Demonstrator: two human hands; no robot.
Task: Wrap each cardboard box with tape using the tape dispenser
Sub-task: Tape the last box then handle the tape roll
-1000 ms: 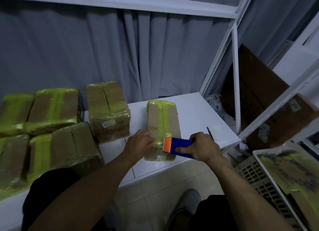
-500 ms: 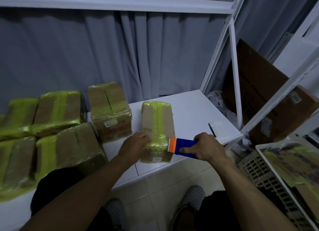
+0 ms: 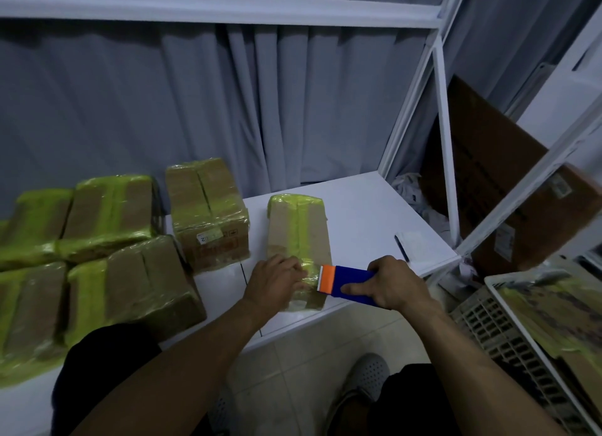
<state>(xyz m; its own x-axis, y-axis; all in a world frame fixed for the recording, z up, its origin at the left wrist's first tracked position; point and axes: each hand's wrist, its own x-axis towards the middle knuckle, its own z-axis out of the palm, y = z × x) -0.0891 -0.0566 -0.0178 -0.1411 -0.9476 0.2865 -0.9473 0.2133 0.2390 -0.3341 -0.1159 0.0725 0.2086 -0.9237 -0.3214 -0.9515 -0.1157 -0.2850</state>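
The cardboard box [image 3: 298, 237] lay with its long axis running away from the person. The left hand [image 3: 277, 281] pressed its near end, fingers [image 3: 294, 270] loosely extended. The right hand [image 3: 395, 284] grasped the tape dispenser [image 3: 345, 281].

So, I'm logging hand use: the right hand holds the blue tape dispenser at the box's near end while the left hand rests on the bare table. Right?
Not quite: the head view shows the left hand resting on the box itself, beside the tape dispenser. The right hand does hold the dispenser.
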